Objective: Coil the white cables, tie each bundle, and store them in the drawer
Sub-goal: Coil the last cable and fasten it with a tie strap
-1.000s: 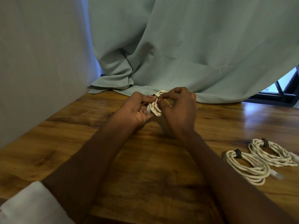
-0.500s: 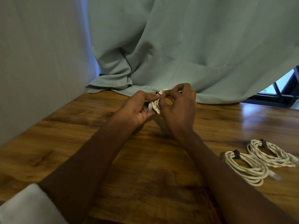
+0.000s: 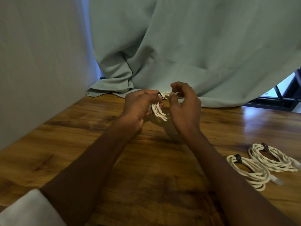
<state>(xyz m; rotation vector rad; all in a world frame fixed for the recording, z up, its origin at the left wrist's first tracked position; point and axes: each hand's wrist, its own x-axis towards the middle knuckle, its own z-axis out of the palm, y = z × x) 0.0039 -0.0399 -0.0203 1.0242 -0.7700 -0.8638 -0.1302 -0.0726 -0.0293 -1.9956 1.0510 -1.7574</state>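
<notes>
A third white cable bundle (image 3: 160,110) is being held up above the far middle of the wooden surface (image 3: 146,168), close to the pale green curtain (image 3: 187,46) that is draping onto the far edge. The bundle is being gripped by the left hand (image 3: 138,108), whose fingers are curled round its coils just under a small dark tie (image 3: 160,95) sitting at the top of the loops. The right hand (image 3: 184,105) is being kept just beside the bundle, its fingers loosely curled with thumb and forefinger close together; whether anything thin is being pinched there cannot be told, as that area is blurred.

Near the right edge of the surface, two finished bundles are lying side by side and touching: the nearer coiled cable (image 3: 250,172) and the farther coiled cable (image 3: 273,159), each already cinched by a dark tie.

Judged from this, coiling and tying are done for two cables, and the third is coiled with its tie being fastened or just fastened. Storing is not yet begun: all three bundles are outside, and no drawer is being shown in this view. No loose cable is visible elsewhere on the surface, so the storing step is likely what remains.
</notes>
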